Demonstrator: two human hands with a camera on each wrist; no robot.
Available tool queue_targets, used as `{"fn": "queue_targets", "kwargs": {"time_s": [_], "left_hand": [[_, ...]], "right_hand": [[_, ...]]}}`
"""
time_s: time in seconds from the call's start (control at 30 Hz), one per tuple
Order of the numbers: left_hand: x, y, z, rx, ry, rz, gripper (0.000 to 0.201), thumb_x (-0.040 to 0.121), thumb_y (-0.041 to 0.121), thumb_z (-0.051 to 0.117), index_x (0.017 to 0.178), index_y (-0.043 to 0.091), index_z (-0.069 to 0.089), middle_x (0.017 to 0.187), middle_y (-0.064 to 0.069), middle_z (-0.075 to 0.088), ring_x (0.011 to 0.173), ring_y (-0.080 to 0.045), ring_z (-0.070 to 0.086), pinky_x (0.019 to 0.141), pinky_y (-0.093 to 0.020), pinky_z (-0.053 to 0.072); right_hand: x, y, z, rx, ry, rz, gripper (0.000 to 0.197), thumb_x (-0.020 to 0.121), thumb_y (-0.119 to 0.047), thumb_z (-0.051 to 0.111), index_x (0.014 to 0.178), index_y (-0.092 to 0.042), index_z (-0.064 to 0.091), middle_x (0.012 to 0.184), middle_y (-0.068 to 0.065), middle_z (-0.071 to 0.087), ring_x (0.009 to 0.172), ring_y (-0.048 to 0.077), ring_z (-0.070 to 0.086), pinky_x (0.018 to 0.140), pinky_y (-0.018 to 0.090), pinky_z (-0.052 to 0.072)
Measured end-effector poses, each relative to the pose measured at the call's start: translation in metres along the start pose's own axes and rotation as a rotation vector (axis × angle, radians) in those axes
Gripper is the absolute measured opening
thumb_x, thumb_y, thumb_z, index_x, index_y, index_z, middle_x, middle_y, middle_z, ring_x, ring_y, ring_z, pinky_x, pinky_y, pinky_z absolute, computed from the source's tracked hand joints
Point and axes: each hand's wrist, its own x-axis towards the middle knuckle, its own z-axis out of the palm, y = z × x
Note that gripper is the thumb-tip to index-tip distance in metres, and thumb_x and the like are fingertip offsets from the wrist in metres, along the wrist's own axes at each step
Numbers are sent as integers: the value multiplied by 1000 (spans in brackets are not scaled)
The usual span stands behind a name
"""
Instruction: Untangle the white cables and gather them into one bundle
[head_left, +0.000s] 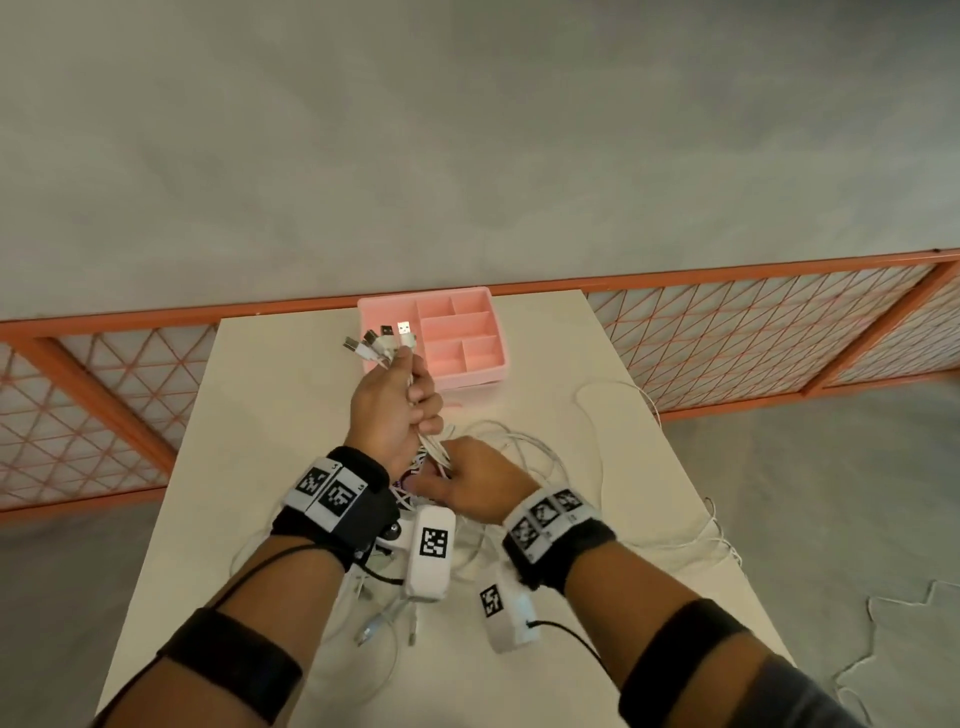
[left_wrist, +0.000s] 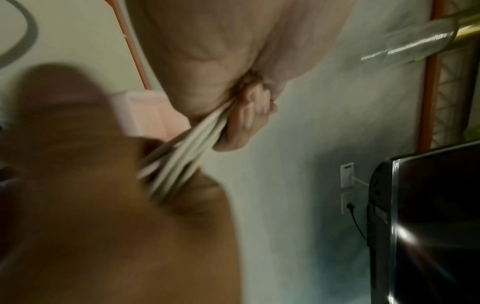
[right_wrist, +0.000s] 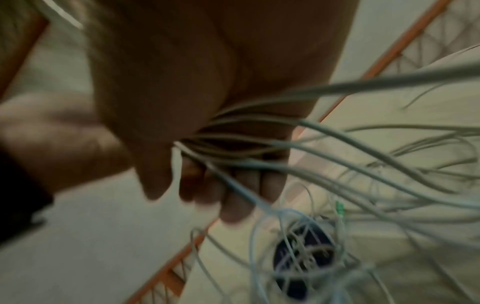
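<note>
Left hand (head_left: 390, 410) grips the white cables (head_left: 511, 441) just below their plugs (head_left: 382, 340), right hand (head_left: 470, 480) directly beneath closes around the same strands, loose lengths trailing over the table (head_left: 270, 415) beside it.

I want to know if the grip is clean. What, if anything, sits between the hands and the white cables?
Nothing visible: the left hand grips the white cables directly below the plugs, and the right hand holds them lower down.

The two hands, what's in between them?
A short stretch of white cables runs from the left hand to the right hand; the head view shows it.
</note>
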Motion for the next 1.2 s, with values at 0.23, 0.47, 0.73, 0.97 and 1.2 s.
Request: {"fn": "queue_targets", "kwargs": {"time_s": [0.23, 0.47, 0.73, 0.97, 1.2], "left_hand": [[4, 37, -39, -95, 151, 101, 36, 107, 34, 37, 76, 20, 46, 52, 8, 30, 39, -6, 20, 36, -17, 16], [7, 35, -62, -86, 194, 65, 38, 108, 36, 35, 75, 21, 46, 51, 9, 28, 38, -6, 18, 34, -19, 14], [0, -7, -45, 105, 82, -114, 34, 107, 34, 37, 78, 19, 47, 51, 8, 28, 36, -5, 20, 33, -14, 18], [-17, -35, -42, 253, -26, -218, 33, 106, 34, 41, 79, 16, 49, 53, 5, 27, 39, -7, 19, 38, -13, 16], [-21, -39, -50, 330, -17, -201, 33, 107, 34, 40, 81, 15, 48, 54, 4, 27, 39, -7, 20, 39, -14, 17]], "right_hand": [[-20, 85, -10, -408, 17, 237, 34, 98, -50, 46, 82, -23, 59, 83, 2, 61, 81, 23, 60, 70, 28, 40], [-77, 183, -85, -649, 141, 644, 31, 97, -47, 47, 88, -22, 63, 90, 0, 67, 87, 23, 65, 74, 28, 46], [-100, 205, -163, -825, 667, 734, 39, 101, -44, 39, 82, -19, 63, 73, 5, 67, 75, 26, 63, 84, 39, 45], [-103, 224, -125, -763, 299, 937, 16, 88, -30, 56, 99, -25, 66, 106, 3, 68, 102, 27, 63, 93, 41, 52], [-68, 184, -92, -667, -116, 845, 51, 77, -24, 71, 126, -27, 56, 133, 1, 53, 122, 24, 53, 103, 33, 44]]}}
